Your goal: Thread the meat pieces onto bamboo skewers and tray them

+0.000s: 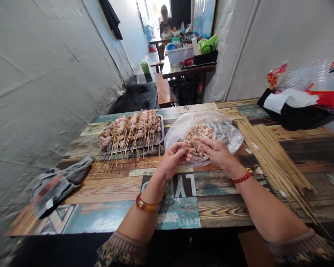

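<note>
A clear plastic bag (171,128) lies spread on the table, with a heap of small pale-brown meat pieces (199,132) on it. At the heap's near left edge, my left hand (174,157) pinches a small meat piece between thumb and fingers. My right hand (215,150) reaches over the heap from the right, its fingers drawn together by the pieces; whatever is in them is hidden. Left of the bag, a metal tray (161,128) holds a pile of loaded meat skewers (135,126), their bare stick ends toward me. Many bare bamboo skewers (269,155) lie to the right.
A grey cloth (64,181) rests at the table's left. Black and red packaging (297,104) sits at the back right. Beyond are a wooden bench (164,89), another table with a plastic bin (179,55), and a seated person (164,26). Walls stand on both sides.
</note>
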A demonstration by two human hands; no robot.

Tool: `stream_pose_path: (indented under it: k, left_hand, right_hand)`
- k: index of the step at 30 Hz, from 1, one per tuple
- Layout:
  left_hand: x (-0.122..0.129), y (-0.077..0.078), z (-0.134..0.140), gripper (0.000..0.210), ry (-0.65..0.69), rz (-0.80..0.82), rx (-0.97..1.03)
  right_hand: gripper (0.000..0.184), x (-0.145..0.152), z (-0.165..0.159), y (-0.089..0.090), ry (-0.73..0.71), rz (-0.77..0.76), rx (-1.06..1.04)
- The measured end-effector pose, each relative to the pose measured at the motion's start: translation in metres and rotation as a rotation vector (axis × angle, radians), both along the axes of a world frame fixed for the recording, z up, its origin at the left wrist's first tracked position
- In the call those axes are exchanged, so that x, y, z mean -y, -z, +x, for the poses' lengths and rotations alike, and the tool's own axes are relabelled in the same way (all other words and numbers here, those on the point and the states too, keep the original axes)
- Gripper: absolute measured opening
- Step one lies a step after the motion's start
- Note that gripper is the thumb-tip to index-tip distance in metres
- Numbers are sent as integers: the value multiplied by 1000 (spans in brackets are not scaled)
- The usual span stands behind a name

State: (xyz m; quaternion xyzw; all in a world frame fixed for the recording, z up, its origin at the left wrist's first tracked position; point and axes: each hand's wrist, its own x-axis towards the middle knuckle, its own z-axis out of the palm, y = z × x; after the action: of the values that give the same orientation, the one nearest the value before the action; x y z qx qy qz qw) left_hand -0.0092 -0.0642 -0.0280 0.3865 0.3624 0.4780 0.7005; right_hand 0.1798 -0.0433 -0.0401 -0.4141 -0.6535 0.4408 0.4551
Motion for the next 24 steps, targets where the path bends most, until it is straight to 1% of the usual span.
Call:
stream_pose_path:
  k: [2,5,8,11,13,15,17,18,19,21,22,23,24]
  left_hand:
    - [1,-3,1,33,11,-7,-17]
    - [2,-4,3,32,54,9,-124]
    - [-1,1,2,33,64,46,-276]
    - [-5,7,1,32,73,147,-362]
    - [-6,8,0,33,104,196,-411]
    - [-6,7,0,34,143,212,-437]
    - [-5,5,-1,35,145,197,-430]
    - [-5,4,-1,35,125,184,-411]
    - [-6,3,-1,36,93,167,-381]
    - [-7,2,-3,36,13,132,-288]
    - [-7,2,-3,36,-20,115,-235]
    - [-8,2,-4,35,-53,101,-183]
    - [-9,2,-5,34,-72,86,-142]
  right_hand:
    - [31,2,-4,-2,-7,46,12]
    - [28,5,-11,-6,-52,23,31]
    - [18,7,-17,-8,-5,68,107]
    - [12,10,-20,-8,57,138,218]
    - [10,11,-21,-8,62,171,245]
    - [8,11,-21,-10,30,223,267]
    - [8,9,-16,-15,19,299,271]
    - [9,7,-10,-17,43,325,256]
    - [12,4,-1,-20,98,339,225]
    - [22,-1,26,-25,288,277,177]
    - [28,-4,42,-26,395,230,188]
    - [33,-6,60,-26,478,193,257]
    - [36,-6,78,-25,546,172,399]
